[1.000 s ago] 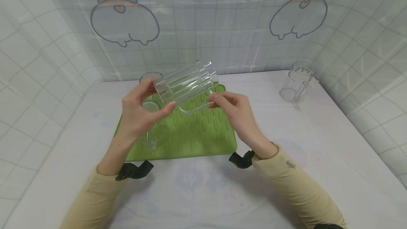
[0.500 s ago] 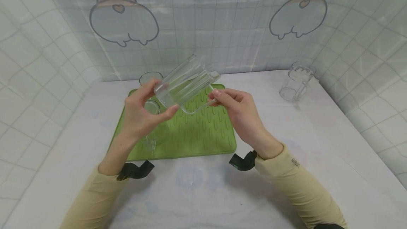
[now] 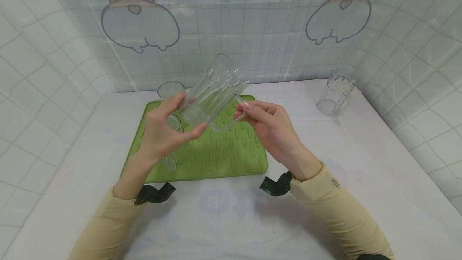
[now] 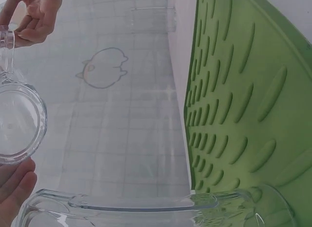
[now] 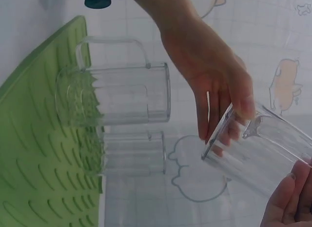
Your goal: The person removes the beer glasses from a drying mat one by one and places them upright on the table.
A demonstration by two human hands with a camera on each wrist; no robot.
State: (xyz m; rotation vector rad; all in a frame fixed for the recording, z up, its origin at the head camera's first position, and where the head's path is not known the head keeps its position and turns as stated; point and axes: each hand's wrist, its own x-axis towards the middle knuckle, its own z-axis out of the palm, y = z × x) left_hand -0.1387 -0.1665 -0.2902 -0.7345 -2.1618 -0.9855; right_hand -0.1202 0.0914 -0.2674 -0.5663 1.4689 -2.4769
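Note:
A clear glass mug is held in the air above the green mat, tilted, its mouth up and to the far right. My left hand grips its base end between thumb and fingers. My right hand pinches the mug's handle between thumb and fingers. The left wrist view shows the round base end-on. From the right wrist view, the left hand lies around the base edge. Two more clear mugs stand on the mat's left side, partly hidden behind my left hand in the head view.
Another clear mug stands on the white tablecloth at the back right, its handle towards the right. Tile-patterned sheeting rises behind the table and along both sides. Black straps stick out at the wrists.
The held mug has swung more upright, its mouth rising and turning into view. My left hand has shifted slightly right with the base. The other mugs have stayed put.

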